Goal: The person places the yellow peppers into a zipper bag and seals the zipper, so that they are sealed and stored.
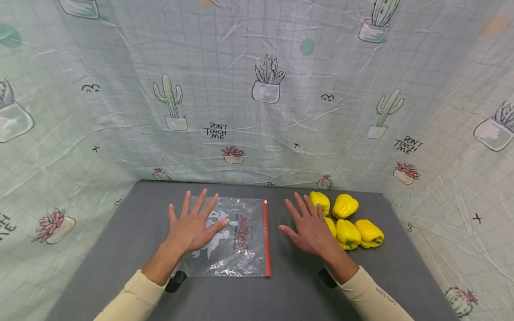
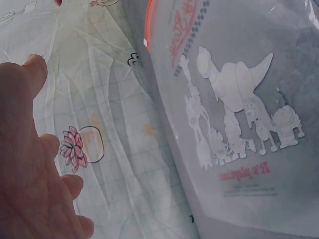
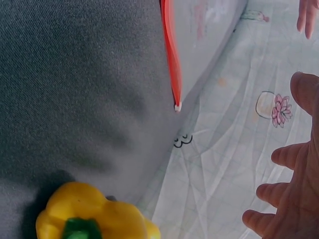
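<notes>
In the head view my left hand [image 1: 192,229] is held with its fingers spread over the left part of a clear plastic zip bag [image 1: 249,263]. The bag lies flat, with a red zip edge [image 1: 267,240] on its right side and white printed figures. My right hand [image 1: 310,228], also spread, hovers beside several yellow bell peppers [image 1: 345,206] and hides part of them. Neither hand holds anything. A pepper with a green stem [image 3: 82,229] shows at the bottom of the right wrist view. White figures [image 2: 237,89] on the bag show in the left wrist view.
A dark grey table [image 1: 289,294] carries the bag on the left and the peppers on the right. Behind it and at both sides hangs a pale curtain [image 1: 273,133] printed with potted cacti. Black wrist straps [image 1: 175,281] sit below both hands.
</notes>
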A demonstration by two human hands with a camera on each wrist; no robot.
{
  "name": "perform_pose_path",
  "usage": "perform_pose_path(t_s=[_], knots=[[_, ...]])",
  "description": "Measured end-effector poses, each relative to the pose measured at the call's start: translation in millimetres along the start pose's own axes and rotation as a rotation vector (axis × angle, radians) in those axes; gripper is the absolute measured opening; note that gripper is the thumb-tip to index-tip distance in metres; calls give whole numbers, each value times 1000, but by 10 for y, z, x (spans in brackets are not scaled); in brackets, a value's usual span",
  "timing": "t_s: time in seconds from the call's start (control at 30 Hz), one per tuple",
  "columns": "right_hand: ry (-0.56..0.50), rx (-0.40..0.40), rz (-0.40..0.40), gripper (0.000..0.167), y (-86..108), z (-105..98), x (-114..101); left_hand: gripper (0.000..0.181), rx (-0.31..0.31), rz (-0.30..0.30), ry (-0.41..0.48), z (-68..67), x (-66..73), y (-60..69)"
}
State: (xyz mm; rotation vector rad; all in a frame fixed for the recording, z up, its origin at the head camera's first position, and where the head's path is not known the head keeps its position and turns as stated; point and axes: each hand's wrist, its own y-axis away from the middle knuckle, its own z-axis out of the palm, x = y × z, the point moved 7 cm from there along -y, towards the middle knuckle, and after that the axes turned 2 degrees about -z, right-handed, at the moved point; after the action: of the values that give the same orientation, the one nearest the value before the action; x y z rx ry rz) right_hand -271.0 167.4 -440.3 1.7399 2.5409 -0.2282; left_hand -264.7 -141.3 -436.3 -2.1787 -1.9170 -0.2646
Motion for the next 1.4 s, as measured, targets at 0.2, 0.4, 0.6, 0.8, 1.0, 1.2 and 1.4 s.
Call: perform_pose_path(t_s=[0.2,0.4,0.6,0.8,1.0,1.2,1.4], knots=[[-23,-5,-3,80,0,63,-20,86,2,1,-15,71,4,2],[-35,1,-12,79,14,114,-39,87,-3,-3,-20,148,12,-4],[-45,3,-9,79,18,167,-54,87,-3,-1,-12,210,2,0],[-44,7,-1,79,14,207,-67,87,-15,-11,16,272,-19,-4],[-59,12,-8,78,19,267,-76,87,-22,-9,3,340,-15,-5],[-74,14,-15,76,33,333,-96,86,-20,-4,-7,409,-9,4],[-68,13,-5,75,45,395,-103,86,-32,-1,-4,471,5,7]])
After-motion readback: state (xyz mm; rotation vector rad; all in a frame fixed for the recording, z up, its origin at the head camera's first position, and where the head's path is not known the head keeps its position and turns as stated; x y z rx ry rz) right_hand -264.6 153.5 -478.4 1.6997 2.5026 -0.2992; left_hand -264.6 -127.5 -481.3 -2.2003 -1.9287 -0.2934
